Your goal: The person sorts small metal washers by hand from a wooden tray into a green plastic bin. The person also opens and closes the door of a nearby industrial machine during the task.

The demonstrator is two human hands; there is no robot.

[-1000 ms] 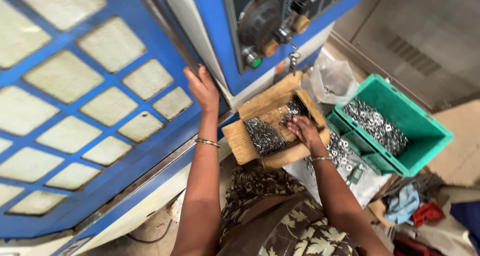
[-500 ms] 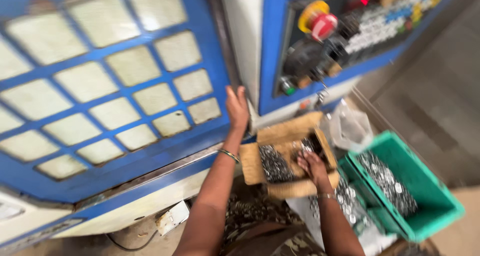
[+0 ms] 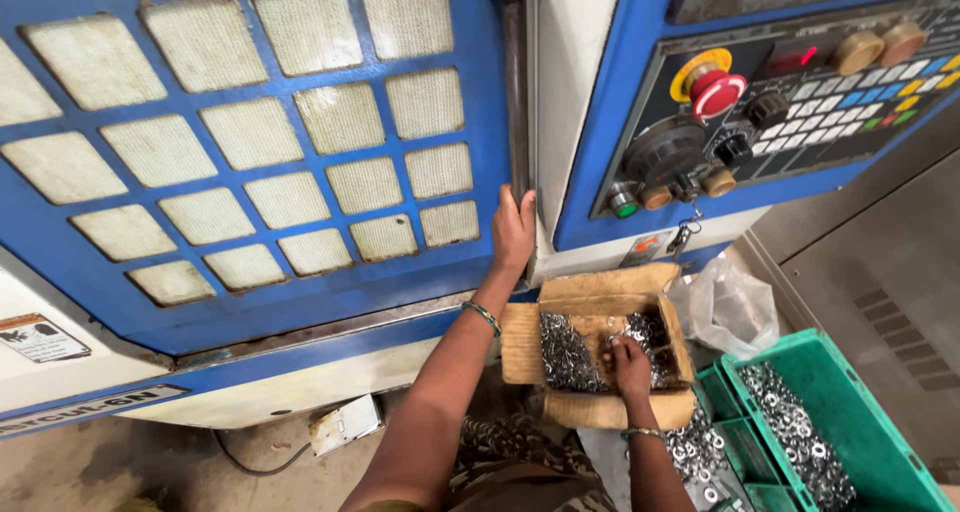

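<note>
Our left hand lies flat on the blue grid-windowed machine door at twelve o'clock. Our right hand pinches small silvery metal rings in the open brown cardboard box; a loose pinch could scatter them.

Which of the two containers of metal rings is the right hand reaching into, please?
The cardboard box below the control panel; the right hand is inside it, while the green crate lies apart.

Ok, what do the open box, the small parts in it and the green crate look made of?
Box: plain brown cardboard, matte, with soft folded flaps. Small parts under the right hand: likely bare metal, grey and glinting, ring-shaped. Green crate: looks like moulded plastic, smooth with a slight sheen.
</note>
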